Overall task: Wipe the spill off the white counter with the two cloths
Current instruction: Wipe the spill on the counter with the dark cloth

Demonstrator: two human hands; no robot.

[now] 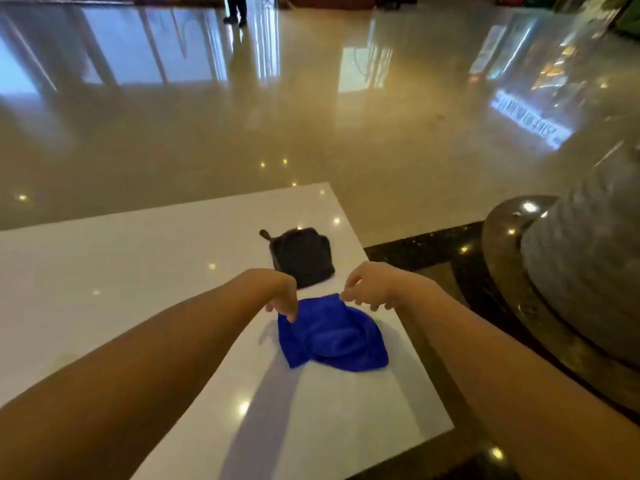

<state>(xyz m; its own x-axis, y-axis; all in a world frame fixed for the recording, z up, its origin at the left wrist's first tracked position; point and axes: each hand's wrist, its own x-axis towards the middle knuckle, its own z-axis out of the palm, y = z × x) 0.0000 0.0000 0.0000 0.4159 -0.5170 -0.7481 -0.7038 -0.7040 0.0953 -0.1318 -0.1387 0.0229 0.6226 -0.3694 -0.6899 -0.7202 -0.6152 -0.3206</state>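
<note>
While both your arms reach out over the white counter [145, 271], your left hand [280, 296] has its fingers curled down and pinched on the near-left top edge of the blue cloth [332, 336], and your right hand [369, 287] nips the cloth's far top corner between fingertips, the other fingers bent loosely above it. Between the two grips that top edge is lifted off the surface, while the rest of the blue cloth sags in soft folds and rests crumpled on the counter, near the right-hand edge. Just beyond your hands sits the dark cloth [303, 258], folded into a rough square, flat on the counter, with a small loop or tag poking out at its far-left corner; nobody is touching it, and a strip of bare white shows between it and the blue one. Ceiling lights glint as bright dots on the glossy counter, and whether any spill sits there, you can't tell from this angle. Off to your right stands a big grey stone column base [571, 271] on the polished floor [277, 116].
</note>
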